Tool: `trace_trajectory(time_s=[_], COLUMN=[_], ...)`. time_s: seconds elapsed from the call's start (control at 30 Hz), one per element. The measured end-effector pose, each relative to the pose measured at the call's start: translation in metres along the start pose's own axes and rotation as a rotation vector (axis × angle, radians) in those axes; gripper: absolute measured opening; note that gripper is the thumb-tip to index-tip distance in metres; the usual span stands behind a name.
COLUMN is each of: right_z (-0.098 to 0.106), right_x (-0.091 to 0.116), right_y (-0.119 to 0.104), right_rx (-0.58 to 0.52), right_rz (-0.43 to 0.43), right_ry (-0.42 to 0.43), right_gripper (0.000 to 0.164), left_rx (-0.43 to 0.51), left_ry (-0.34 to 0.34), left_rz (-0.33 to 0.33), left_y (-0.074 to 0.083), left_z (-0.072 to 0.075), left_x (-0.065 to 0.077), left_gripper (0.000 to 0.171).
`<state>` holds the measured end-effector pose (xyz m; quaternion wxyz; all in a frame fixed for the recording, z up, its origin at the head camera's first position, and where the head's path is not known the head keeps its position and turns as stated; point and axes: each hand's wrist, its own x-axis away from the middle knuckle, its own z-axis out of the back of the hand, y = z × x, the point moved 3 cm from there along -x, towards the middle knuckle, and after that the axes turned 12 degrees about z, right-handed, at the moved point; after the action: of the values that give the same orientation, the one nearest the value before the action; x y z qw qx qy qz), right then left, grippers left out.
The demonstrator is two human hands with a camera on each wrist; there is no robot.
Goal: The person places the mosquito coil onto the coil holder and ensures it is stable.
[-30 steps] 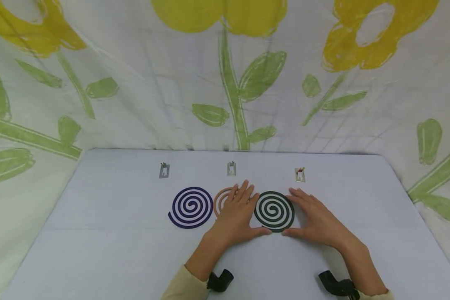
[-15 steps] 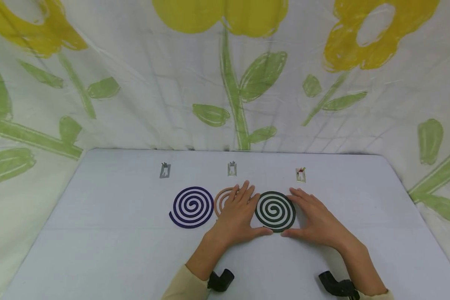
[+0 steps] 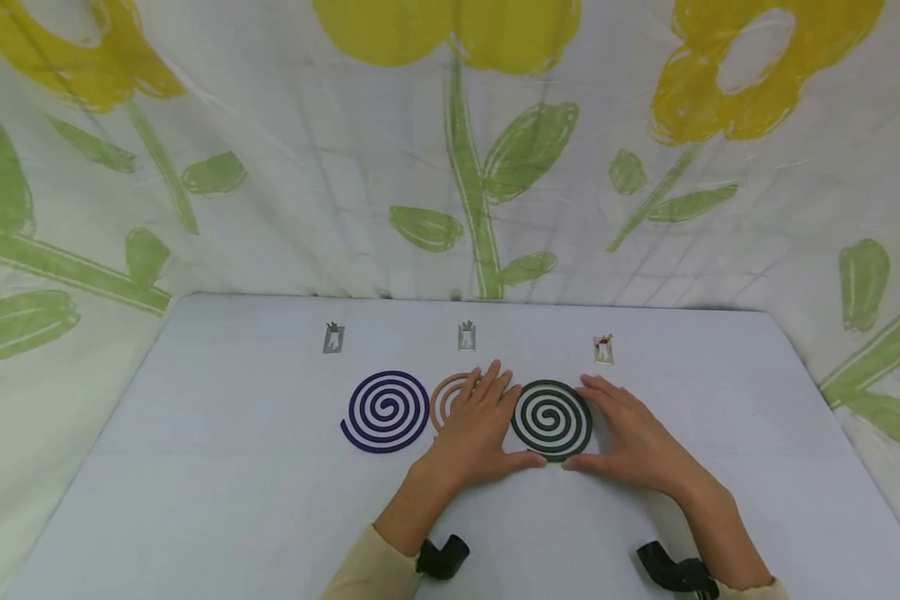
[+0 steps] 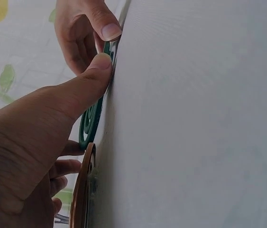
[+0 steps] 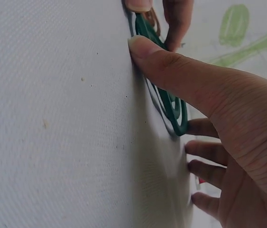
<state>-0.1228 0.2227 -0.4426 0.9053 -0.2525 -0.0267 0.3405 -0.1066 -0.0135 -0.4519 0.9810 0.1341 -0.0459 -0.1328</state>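
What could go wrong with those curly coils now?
The green coil looks thin and sits between the left hand and right hand, so squeezing from both sides might bend or crack it. The left hand also covers part of the orange coil, so it could drag that out of place. And the orange coil sits right beside the purple coil, so a nudge might shift both.

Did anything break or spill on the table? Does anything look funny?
Nothing looks broken or spilled. The purple coil and green coil look whole. The left hand hides much of the orange coil, so I can't check that. Only the right metal stand has red on it, which looks a bit different.
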Motion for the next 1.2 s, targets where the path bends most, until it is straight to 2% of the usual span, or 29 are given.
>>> trace_trajectory(time_s=[0.3,0.77,0.97,1.2], right_z=[-0.0017,0.0007,0.0014,0.0016], right_x=[0.0010,0.0010,-0.0013,-0.0023], right_y=[0.0034,-0.0009,-0.0021,-0.0027], right_rx=[-0.009,-0.047,-0.033,-0.027], right_rz=[-0.013,-0.034,-0.020,-0.054], right_ry=[0.016,0.031,0.072,0.060], right_gripper=[0.101,0.103,0.100,0.102], left_rx=[0.004,0.055,0.017,0.005], left_ry=[0.000,0.064,0.096,0.119], left_rz=[-0.017,-0.026,-0.033,-0.039], left_y=[0.0013,0.0002,-0.0003,0.0000], left_z=[-0.0002,0.0029,0.0060,0.0078], left_x=[-0.0013,-0.0032,-0.0033,-0.0033], left_gripper=[0.104,0.100,0.101,0.102])
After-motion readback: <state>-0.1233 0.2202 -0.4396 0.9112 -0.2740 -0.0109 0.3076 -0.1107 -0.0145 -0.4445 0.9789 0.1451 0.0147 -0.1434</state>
